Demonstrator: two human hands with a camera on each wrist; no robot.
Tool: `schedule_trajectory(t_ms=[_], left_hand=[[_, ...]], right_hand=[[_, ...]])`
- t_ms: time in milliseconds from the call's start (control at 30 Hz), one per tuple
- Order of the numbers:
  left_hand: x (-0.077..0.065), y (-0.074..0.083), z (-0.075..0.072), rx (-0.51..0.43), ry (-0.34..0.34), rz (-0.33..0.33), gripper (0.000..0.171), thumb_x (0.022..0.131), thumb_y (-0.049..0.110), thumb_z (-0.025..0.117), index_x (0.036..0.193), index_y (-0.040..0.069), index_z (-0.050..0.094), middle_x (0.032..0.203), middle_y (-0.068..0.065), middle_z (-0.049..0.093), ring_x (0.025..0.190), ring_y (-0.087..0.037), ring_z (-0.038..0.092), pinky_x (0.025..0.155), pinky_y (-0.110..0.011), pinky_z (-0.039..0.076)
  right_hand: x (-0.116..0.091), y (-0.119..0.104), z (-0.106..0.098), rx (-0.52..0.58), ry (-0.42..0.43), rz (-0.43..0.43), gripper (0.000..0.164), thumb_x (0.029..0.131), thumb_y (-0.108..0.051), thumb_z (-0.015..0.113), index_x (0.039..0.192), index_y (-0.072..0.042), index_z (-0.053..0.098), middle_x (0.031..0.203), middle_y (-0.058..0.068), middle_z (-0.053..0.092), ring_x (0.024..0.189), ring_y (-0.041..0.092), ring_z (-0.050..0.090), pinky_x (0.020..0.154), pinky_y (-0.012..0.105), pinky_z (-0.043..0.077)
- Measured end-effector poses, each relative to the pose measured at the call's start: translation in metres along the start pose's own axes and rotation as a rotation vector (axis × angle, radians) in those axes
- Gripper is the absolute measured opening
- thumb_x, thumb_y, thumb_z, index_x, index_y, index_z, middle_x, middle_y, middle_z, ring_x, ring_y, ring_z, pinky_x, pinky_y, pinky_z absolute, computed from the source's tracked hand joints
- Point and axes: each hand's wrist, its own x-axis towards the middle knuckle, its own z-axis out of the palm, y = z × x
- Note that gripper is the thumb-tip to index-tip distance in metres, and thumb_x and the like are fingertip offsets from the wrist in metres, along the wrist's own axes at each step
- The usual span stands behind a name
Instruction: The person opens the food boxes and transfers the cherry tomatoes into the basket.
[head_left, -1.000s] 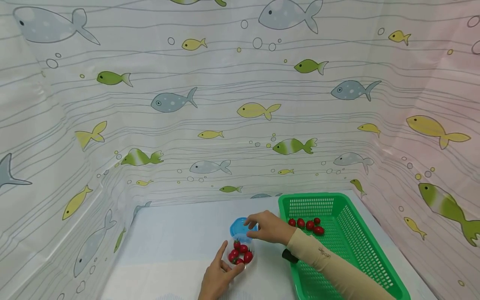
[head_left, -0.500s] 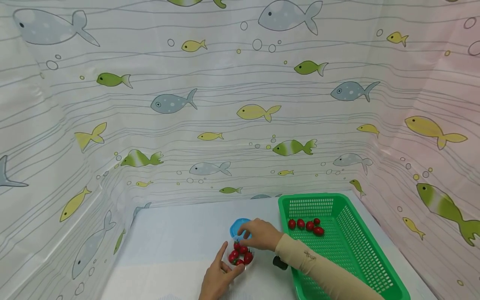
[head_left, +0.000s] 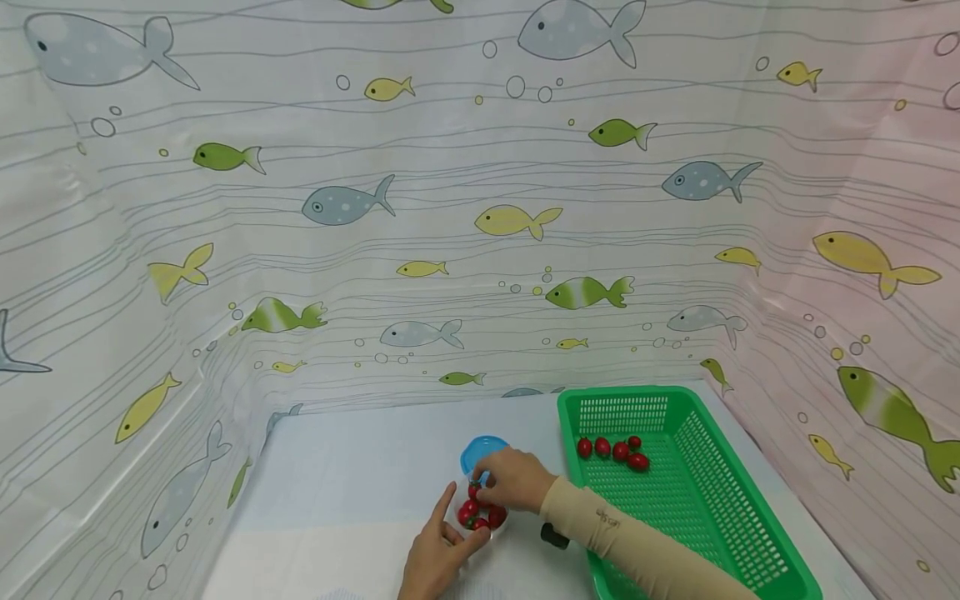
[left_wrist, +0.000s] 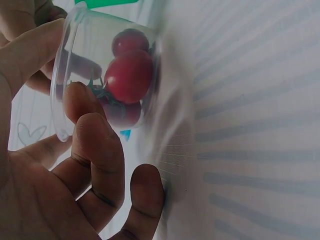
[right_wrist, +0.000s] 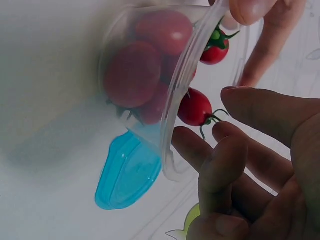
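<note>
A small clear plastic container (left_wrist: 100, 32) with several cherry tomatoes (right_wrist: 195, 107) in it stands on the white table. My left hand (head_left: 435, 557) holds its near left side, thumb and index finger spread round the rim. Over the container's mouth, my right hand (head_left: 519, 479) reaches down with bent fingers. In the right wrist view its thumb and fingertips are right beside the green stem of one tomato at the rim, with a gap between thumb and fingers. Just behind the container lies a blue lid (right_wrist: 125, 172), partly hidden by the right hand in the head view.
To the right stands a green plastic basket (head_left: 697, 492), with several red tomatoes (head_left: 638, 462) at its back left. My right forearm in a beige sleeve (head_left: 637, 542) passes over its left wall. A fish-patterned sheet (head_left: 420, 300) encloses the table at the back and sides.
My right hand has moved left and down from over the blue lid into the container's mouth. The left hand has stayed in place on the container.
</note>
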Motion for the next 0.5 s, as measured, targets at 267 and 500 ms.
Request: schedule_trajectory(t_ms=[267, 500], left_hand=[[0.001, -0.001, 0.001, 0.005, 0.0, 0.003, 0.092, 0.087, 0.053, 0.075, 0.159, 0.017, 0.033, 0.073, 0.0, 0.057, 0.061, -0.015, 0.053, 0.052, -0.029, 0.043], [0.002, -0.002, 0.0, 0.004, 0.001, 0.016, 0.091, 0.087, 0.052, 0.076, 0.159, 0.016, 0.033, 0.073, 0.0, 0.058, 0.06, -0.014, 0.053, 0.053, -0.029, 0.044]], right_hand=[[0.004, 0.001, 0.011, -0.064, 0.019, -0.009, 0.02, 0.089, -0.029, 0.079, 0.106, -0.019, 0.078, 0.089, -0.006, 0.075, 0.076, 0.004, 0.064, 0.063, 0.025, 0.055], [0.007, 0.002, 0.016, -0.113, 0.047, -0.045, 0.019, 0.088, -0.029, 0.08, 0.104, -0.019, 0.078, 0.085, -0.008, 0.073, 0.073, 0.002, 0.063, 0.064, 0.028, 0.056]])
